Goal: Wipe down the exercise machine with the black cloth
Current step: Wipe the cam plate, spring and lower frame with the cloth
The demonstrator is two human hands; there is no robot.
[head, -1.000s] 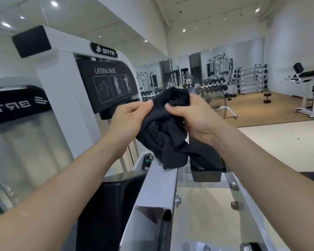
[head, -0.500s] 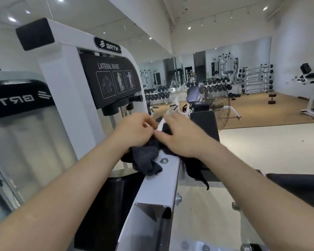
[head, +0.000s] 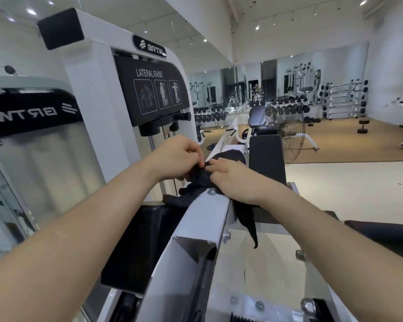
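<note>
Change: the black cloth (head: 197, 182), bunched in the air between both hands a second ago, now lies draped over the exercise machine (head: 96, 94), across its white beam (head: 203, 219).
Left hand (head: 179, 156): fingers curled, pinching a fold of the cloth at the beam's left edge.
Right hand (head: 233, 180): fairly straight fingers pressing the cloth onto the beam's top.
Meaning: the cloth looks positioned; wiping along the beam probably starts now.
Surface: smooth painted metal with bolt heads; cloth tails hang over both edges.
Room: "LATERAL RAISE" placard (head: 154, 89), black pad (head: 265, 154), fan (head: 286, 129), dumbbell racks (head: 344, 98) by mirrors.
</note>
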